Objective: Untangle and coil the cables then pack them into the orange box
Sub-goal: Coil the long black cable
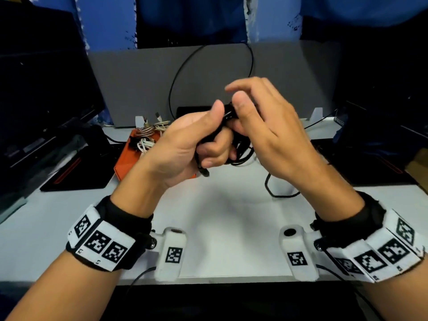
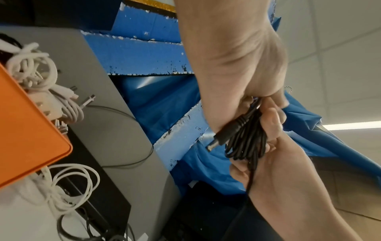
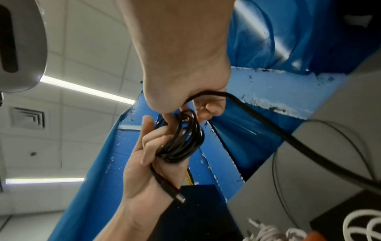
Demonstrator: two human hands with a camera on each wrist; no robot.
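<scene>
My left hand (image 1: 215, 144) is raised over the table and grips a small coil of black cable (image 1: 240, 151); its barrel plug (image 1: 205, 173) hangs below the fist. In the left wrist view the coil (image 2: 245, 140) and plug (image 2: 216, 140) sit in the curled fingers. My right hand (image 1: 236, 105) pinches the free strand at the top of the coil, index finger lifted. The right wrist view shows that strand (image 3: 257, 117) running from the right hand (image 3: 187, 104) down and to the right. The orange box (image 1: 129, 163) lies to the left and holds white and braided cables (image 1: 148, 133).
The black cable's slack loops high in front of the grey panel (image 1: 129, 84) and trails on the white table (image 1: 231, 216) by my right wrist. Dark monitors stand on both sides. More white cable (image 2: 72, 187) hangs over the box's edge.
</scene>
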